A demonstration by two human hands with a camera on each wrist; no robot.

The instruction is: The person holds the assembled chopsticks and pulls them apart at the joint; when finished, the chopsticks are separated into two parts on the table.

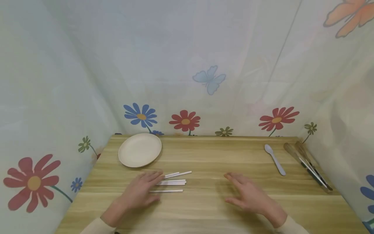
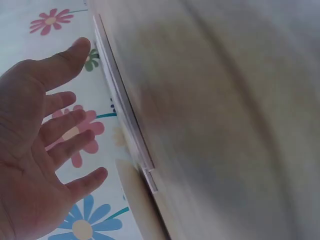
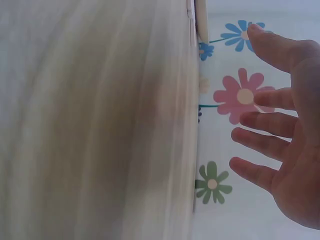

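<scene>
In the head view, my left hand (image 1: 140,191) hovers over the left part of the table with its fingers spread, overlapping the near ends of several thin white sticks (image 1: 172,183). The left wrist view shows the palm of that left hand (image 2: 40,135) holding nothing, with the white sticks (image 2: 122,95) beyond it on the table. Right of the sticks, my right hand (image 1: 248,195) is over the wooden table with its fingers extended. Its palm holds nothing in the right wrist view, where the right hand (image 3: 295,125) has its thumb and fingers apart.
A round cream plate (image 1: 140,150) lies at the table's back left. Toward the right lies a pale grey spoon (image 1: 274,159), and beside it long-handled utensils (image 1: 309,167), one like a whisk. A flower-printed curtain (image 1: 210,104) surrounds the wooden table (image 1: 204,156).
</scene>
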